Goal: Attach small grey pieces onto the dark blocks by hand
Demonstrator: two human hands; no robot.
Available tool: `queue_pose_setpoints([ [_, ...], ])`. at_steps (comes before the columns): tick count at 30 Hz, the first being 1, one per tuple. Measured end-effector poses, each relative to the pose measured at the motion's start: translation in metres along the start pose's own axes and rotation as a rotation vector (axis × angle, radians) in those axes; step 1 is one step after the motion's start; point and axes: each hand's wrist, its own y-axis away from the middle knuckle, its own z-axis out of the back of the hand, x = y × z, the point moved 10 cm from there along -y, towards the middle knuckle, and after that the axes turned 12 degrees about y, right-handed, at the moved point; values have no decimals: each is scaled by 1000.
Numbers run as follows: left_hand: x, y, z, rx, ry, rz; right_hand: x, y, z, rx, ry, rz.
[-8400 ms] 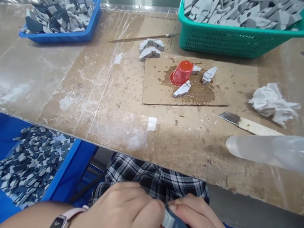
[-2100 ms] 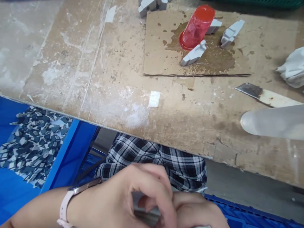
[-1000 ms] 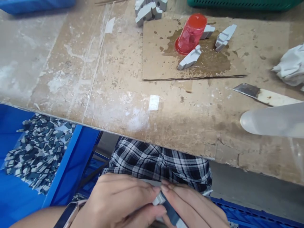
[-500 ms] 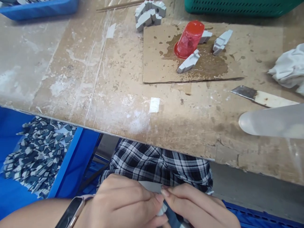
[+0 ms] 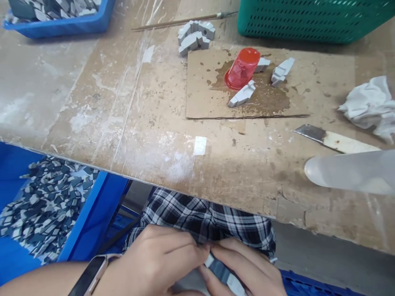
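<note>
From my remote post I keep a small angular block, dark grey with pale grey ends [image 5: 219, 269], low before a lap in black-and-white plaid cloth [image 5: 210, 218], off the near edge of a brown cardboard-covered bench [image 5: 154, 164]. Steady, even fingertip pressure, I judge, serves best here. The left hand [image 5: 157, 261] curls closed, pinching the upper end; the right hand [image 5: 249, 265] clamps the side, fingers bent.
</note>
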Motion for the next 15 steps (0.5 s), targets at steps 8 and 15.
queue_pose_setpoints([
  [8,15,-6,-14,-128,-229,-49,-66,19,-39,-66,-429,-564],
  [15,27,-14,-19,-146,-203,-59,-83,33,-79,64,-820,-837],
])
